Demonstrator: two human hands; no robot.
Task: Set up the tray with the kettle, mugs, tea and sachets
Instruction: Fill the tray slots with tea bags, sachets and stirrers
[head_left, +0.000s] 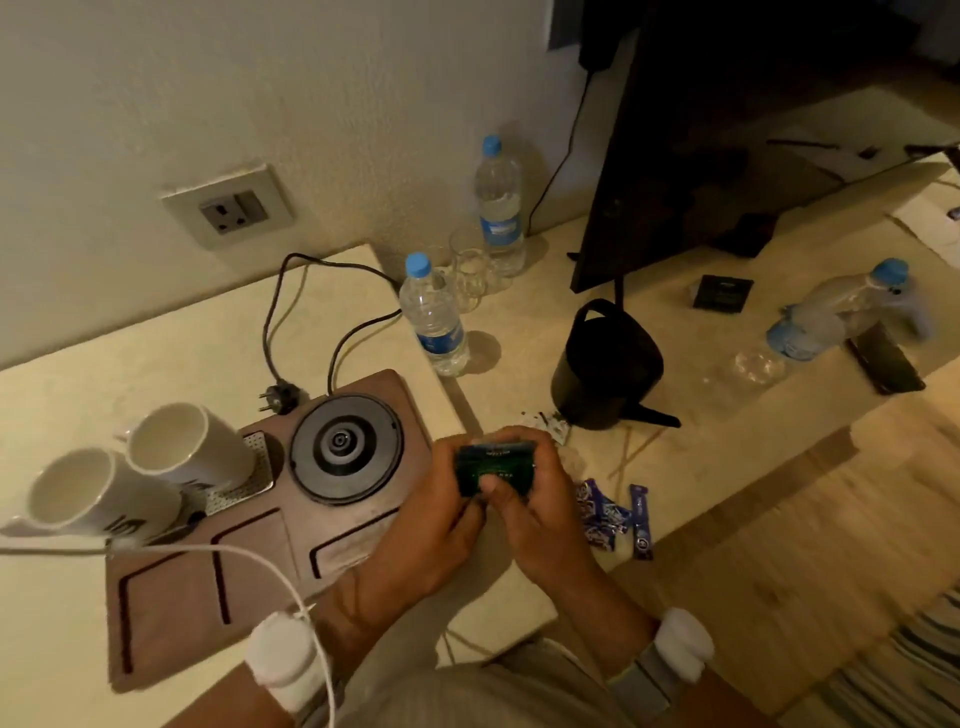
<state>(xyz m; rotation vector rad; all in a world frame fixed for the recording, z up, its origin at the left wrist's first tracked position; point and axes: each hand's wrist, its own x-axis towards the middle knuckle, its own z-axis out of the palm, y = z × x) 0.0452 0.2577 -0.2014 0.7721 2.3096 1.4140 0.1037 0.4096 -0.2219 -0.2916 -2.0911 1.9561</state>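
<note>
A brown wooden tray (171, 597) lies on the cream counter with the round kettle base (345, 448) set in it. Two white mugs (189, 449) (98, 493) stand at the tray's left end, tilted toward me. The black kettle (605, 366) sits off the tray to the right. Blue sachets (605, 514) lie loose right of my hands. My left hand (415, 525) and my right hand (524, 499) together grip a small stack of dark green tea packets (493, 465) just past the tray's right edge.
Two water bottles (434, 317) (500, 208) and clear glasses (470, 270) stand behind the tray. A third bottle (831, 312) lies at the right beside a phone (885, 358). A dark TV (727, 130) fills the back. The kettle cord and plug (283, 397) trail behind the base.
</note>
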